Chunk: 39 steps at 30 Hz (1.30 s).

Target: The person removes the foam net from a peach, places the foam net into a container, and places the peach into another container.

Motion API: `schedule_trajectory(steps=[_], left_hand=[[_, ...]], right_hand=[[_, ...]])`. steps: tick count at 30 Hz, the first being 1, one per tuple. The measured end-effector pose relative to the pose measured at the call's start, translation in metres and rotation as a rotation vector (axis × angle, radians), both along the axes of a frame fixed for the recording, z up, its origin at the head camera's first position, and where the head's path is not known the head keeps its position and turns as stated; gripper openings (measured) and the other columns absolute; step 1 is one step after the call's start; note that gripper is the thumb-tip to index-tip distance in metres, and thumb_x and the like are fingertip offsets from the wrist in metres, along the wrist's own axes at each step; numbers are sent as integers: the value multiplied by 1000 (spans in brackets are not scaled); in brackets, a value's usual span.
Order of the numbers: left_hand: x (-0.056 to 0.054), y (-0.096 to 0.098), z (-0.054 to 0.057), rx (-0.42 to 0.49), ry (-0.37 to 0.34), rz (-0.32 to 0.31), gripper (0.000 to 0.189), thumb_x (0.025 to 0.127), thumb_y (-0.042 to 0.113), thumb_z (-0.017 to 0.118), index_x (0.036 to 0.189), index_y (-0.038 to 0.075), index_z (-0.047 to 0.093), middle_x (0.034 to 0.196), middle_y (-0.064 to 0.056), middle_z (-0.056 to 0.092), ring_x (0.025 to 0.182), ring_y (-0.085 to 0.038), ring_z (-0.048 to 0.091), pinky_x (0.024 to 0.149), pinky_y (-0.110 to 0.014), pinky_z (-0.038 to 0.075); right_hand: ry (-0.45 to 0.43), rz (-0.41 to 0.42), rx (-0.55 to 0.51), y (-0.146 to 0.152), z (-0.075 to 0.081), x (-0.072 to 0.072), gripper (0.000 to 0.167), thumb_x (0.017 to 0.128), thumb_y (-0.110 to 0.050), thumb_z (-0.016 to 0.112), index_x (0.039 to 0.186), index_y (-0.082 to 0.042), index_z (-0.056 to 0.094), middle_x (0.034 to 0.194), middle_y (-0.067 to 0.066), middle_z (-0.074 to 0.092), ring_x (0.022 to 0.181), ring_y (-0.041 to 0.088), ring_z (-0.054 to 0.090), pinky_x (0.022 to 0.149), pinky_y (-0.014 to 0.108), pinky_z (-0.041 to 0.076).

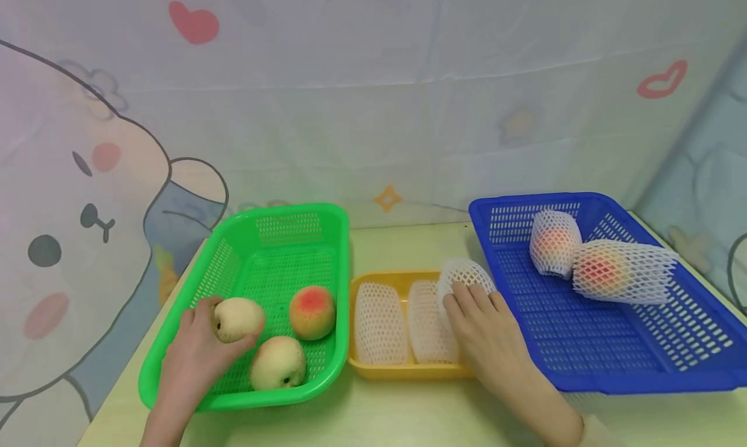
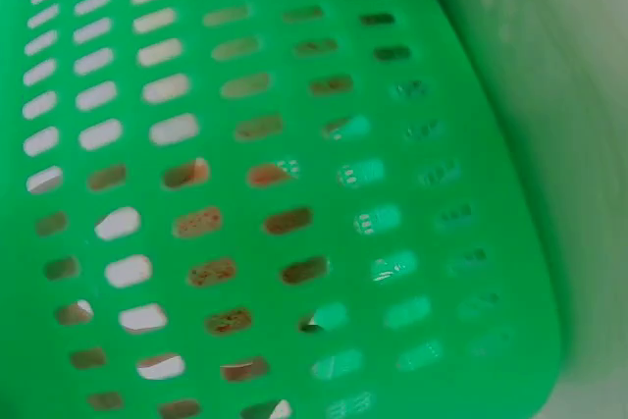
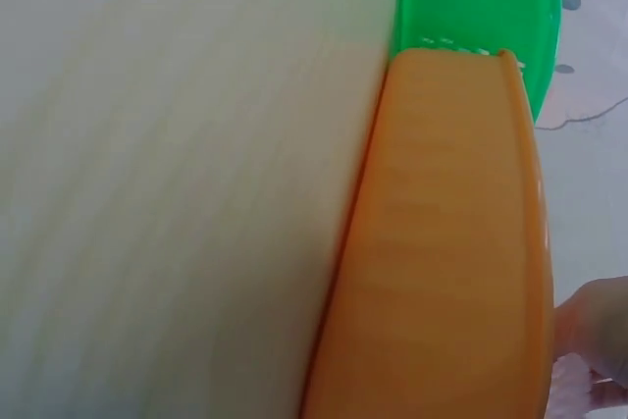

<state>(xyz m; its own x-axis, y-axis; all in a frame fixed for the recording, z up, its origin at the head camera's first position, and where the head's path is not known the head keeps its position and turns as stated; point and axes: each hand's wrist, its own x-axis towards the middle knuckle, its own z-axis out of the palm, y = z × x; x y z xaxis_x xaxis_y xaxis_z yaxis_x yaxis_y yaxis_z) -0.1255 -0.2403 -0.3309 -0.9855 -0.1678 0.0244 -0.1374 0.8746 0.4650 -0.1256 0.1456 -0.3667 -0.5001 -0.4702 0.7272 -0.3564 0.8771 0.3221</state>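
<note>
My left hand (image 1: 201, 346) is in the green basket (image 1: 344, 272), fingers and thumb curled round a pale yellow pear-like fruit (image 1: 240, 318). Close by in that basket lie a red-topped peach (image 1: 312, 313) and a second pale fruit (image 1: 279, 364). Over the right end of the yellow tray (image 1: 403, 371), my right hand (image 1: 487, 330) pinches a white foam net sleeve (image 1: 463, 276). Two more foam net sleeves (image 1: 380, 324) lie flat in the tray. From the left wrist, only the basket's slotted side (image 2: 245, 154) shows, hiding that hand.
A blue basket (image 1: 583, 385) on the right holds two netted fruits, one upright peach (image 1: 554, 242) and one lying peach (image 1: 601, 272) with its net trailing. The tray stands between the baskets on a pale wooden table (image 1: 403, 246). A printed cloth (image 1: 362, 109) hangs behind.
</note>
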Motion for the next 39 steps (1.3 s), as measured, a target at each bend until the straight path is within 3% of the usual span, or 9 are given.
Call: schedule_trajectory(steps=[3,7,10,13,17,22,25,30,39], left_hand=[[-1,-3,-1,-16,-29,-14,90,75,49,72,140,0,34,121,-30,44,94,-45,56,63,-48,45],[-2,-4,-3,-32,-47,-34,89,74,50,73,137,-2,36,116,-29,46,92,-41,56,63,-46,45],[-2,-5,-4,-38,-62,-43,89,74,50,73,136,-3,37,114,-28,47,91,-39,56,64,-46,45],[-3,-6,-4,-39,-93,-51,90,74,51,72,136,-4,36,115,-29,47,93,-38,56,66,-47,44],[-4,-8,-6,-47,-114,-66,88,74,50,72,134,-5,38,115,-29,48,92,-36,57,66,-46,45],[-6,-10,-7,-69,-145,-95,83,75,50,72,129,-6,42,110,-29,51,87,-33,57,64,-42,45],[-6,-11,-8,-76,-157,-107,82,75,50,72,128,-6,43,109,-29,52,86,-31,57,64,-42,45],[-6,-12,-9,-76,-163,-122,82,76,49,71,128,-7,43,109,-30,52,87,-31,58,65,-43,46],[-7,-12,-10,-49,-190,-127,92,81,51,67,140,-8,31,120,-37,45,94,-39,58,72,-50,48]], right_hand=[[-115,-25,-21,1,-3,2,12,82,0,43,90,-2,51,106,15,59,87,29,51,65,37,41],[-286,-36,-70,2,-3,6,29,70,-9,67,94,-2,52,118,18,59,98,33,54,74,43,48],[-415,-45,-123,1,-2,9,44,74,-29,76,100,-1,54,121,21,58,104,35,55,83,49,50],[-508,-40,-162,-2,-1,10,49,81,-45,70,97,-2,54,107,17,59,97,33,55,83,45,49],[-602,-33,-222,-4,-4,11,41,89,-46,63,93,-6,53,91,7,55,88,26,52,77,39,45],[-729,-48,-325,-7,-7,13,53,93,-46,56,119,0,57,113,14,63,108,33,57,93,48,47],[-804,-53,-349,-8,-7,13,59,95,-48,52,127,2,54,121,20,61,115,37,56,98,52,45],[-891,-73,-341,-8,-7,12,61,96,-52,46,125,2,56,120,21,61,116,38,55,98,51,45],[-949,-102,-310,-9,-7,11,62,97,-57,40,117,-3,65,118,15,63,116,37,54,99,52,45]])
